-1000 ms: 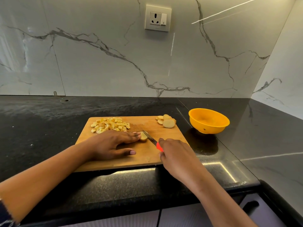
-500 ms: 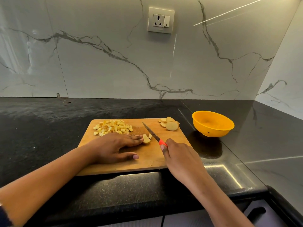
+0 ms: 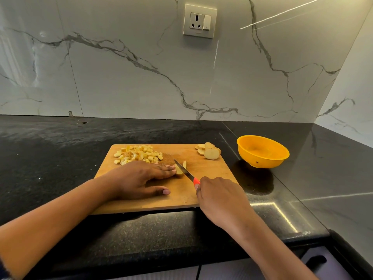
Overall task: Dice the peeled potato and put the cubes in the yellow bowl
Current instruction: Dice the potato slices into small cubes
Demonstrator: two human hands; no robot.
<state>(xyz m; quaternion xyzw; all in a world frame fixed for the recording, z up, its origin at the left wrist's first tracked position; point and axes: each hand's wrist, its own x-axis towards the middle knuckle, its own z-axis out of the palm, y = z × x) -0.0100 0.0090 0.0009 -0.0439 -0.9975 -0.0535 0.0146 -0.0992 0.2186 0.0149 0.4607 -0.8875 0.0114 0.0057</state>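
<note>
A person dices potato on a wooden cutting board [image 3: 212,178] set on a black stone counter [image 3: 60,150]. The left hand [image 3: 141,178] lies flat on the board, fingers straight and close together, their tips pressing down a pale potato piece [image 3: 179,171], the thumb stretched out toward the near edge. The right hand [image 3: 220,199] is curled round the red handle of a small knife [image 3: 184,171], whose blade slants away to the left, with its edge against the piece just beside the left fingertips. A thin cut strip [image 3: 184,164] stands on the far side of the blade. A pile of potato cubes [image 3: 137,155] lies at the board's far left, just beyond the left hand. Several round potato slices [image 3: 210,152] sit at the far right corner. The yellow bowl [image 3: 262,156] stands upright on the counter to the right of the board, near those slices but apart from it. A wall socket [image 3: 199,21] is fixed to the white marble wall [image 3: 121,77] behind.
</note>
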